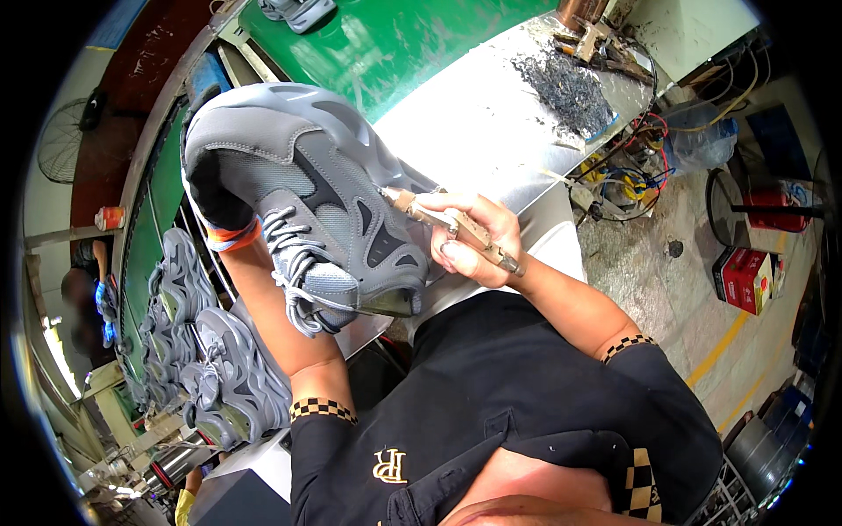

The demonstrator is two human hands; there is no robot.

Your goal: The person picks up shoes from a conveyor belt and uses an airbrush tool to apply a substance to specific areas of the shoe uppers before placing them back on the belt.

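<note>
Grey shoe [338, 197], tilted above the white tabletop's [491, 114] near edge! Right hand [478, 237] clamps a brass-coloured tool [469, 230], tip at the upper: detail work, seemingly, needing steadiness. Gloved left hand [219, 203] supports the collar; finger closure hidden, can't tell.

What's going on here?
Someone in a dark top is holding a grey sneaker with a gloved left hand. Their bare right hand grips a slim metal tool, its tip at the shoe's side. More grey sneakers sit to the left.
</note>
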